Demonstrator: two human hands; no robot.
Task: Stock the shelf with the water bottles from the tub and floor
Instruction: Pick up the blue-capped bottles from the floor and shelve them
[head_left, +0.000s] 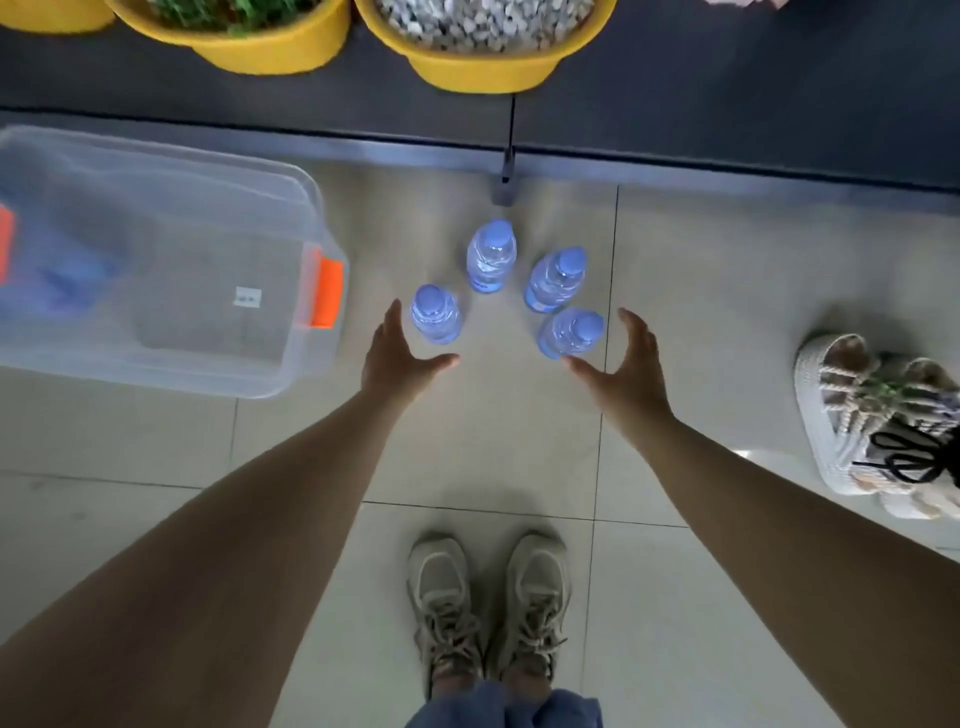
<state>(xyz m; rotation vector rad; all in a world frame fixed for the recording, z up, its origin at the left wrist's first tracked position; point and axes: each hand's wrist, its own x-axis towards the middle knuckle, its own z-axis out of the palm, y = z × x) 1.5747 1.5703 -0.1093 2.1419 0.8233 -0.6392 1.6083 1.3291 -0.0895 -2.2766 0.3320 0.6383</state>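
Several clear water bottles with blue caps stand upright on the tiled floor ahead of me. The near left bottle (435, 313) is just right of my left hand (397, 358), which is open with fingers spread, not touching it. My right hand (626, 364) is open beside the near right bottle (570, 332), its thumb close to the bottle's base. Two more bottles (491, 254) (556, 279) stand behind. A clear plastic tub (218, 364) with orange latches sits to the left, something blue blurred inside. The dark shelf edge (363, 124) runs across the top.
Yellow bowls (483, 67) of pebbles and greens sit on the dark shelf. A shelf post foot (505, 192) stands just behind the bottles. Another person's sandalled foot (878, 415) is at the right. My own shoes (488, 608) are below.
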